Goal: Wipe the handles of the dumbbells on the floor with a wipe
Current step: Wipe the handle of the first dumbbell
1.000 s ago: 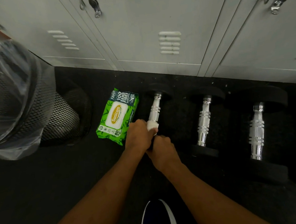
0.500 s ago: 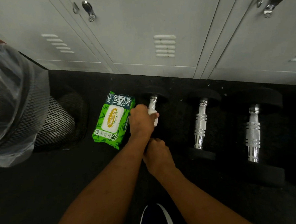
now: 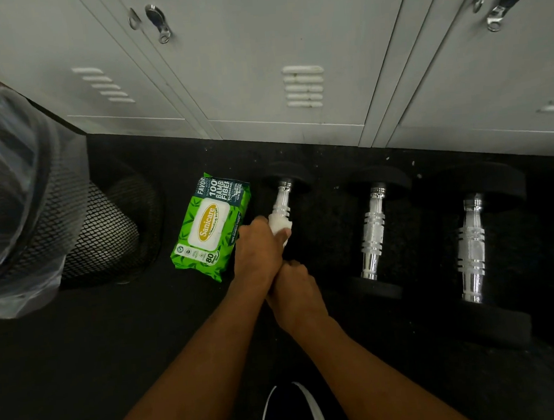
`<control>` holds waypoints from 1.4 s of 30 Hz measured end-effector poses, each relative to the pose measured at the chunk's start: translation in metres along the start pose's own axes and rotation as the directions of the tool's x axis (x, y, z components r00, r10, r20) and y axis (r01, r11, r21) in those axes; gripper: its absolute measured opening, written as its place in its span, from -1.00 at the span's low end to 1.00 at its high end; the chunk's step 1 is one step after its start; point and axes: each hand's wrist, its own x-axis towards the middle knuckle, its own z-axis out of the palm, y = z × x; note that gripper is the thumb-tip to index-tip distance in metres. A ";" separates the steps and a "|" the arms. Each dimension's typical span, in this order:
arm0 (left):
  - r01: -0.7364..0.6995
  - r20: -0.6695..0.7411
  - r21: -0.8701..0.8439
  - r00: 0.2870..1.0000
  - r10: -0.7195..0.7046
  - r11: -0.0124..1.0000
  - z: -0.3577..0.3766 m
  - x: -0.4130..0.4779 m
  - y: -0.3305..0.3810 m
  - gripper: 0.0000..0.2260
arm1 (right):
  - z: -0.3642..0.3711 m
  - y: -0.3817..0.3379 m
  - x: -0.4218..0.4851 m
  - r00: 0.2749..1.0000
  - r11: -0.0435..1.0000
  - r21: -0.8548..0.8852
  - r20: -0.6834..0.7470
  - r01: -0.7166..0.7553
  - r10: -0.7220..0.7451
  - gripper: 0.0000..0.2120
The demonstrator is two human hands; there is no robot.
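Three dumbbells with chrome handles and black ends lie side by side on the dark floor. My left hand (image 3: 258,247) is closed around a white wipe (image 3: 278,223), wrapped on the middle of the left dumbbell's handle (image 3: 283,199). Just below it, my right hand (image 3: 294,290) grips the near end of that same dumbbell, which it hides. The middle dumbbell (image 3: 374,232) and the right dumbbell (image 3: 471,248) lie untouched to the right.
A green pack of wipes (image 3: 209,227) lies left of the dumbbells. A black mesh bin with a clear plastic liner (image 3: 23,208) stands at far left. Grey lockers (image 3: 291,61) line the back. My dark shoe (image 3: 293,412) is at the bottom.
My left hand slid the wipe up the handle toward the far end, then back down to the middle. My right hand stayed on the near end.
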 end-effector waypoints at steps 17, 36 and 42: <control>-0.079 0.135 -0.033 0.987 0.083 0.996 -0.007 0.052 0.033 -0.59 | -0.001 -0.005 -0.003 0.997 0.997 0.032 -0.030 -0.070 0.071 -0.46; 0.025 0.295 0.002 0.955 -0.025 1.000 -0.019 0.005 -0.010 -0.64 | 0.001 -0.005 -0.003 0.996 0.994 0.083 -0.051 -0.072 0.076 -0.46; 0.079 0.200 -0.168 0.979 -0.044 0.983 -0.018 0.032 0.017 -0.61 | 0.001 -0.005 -0.003 0.996 0.996 0.030 -0.025 -0.085 0.085 -0.38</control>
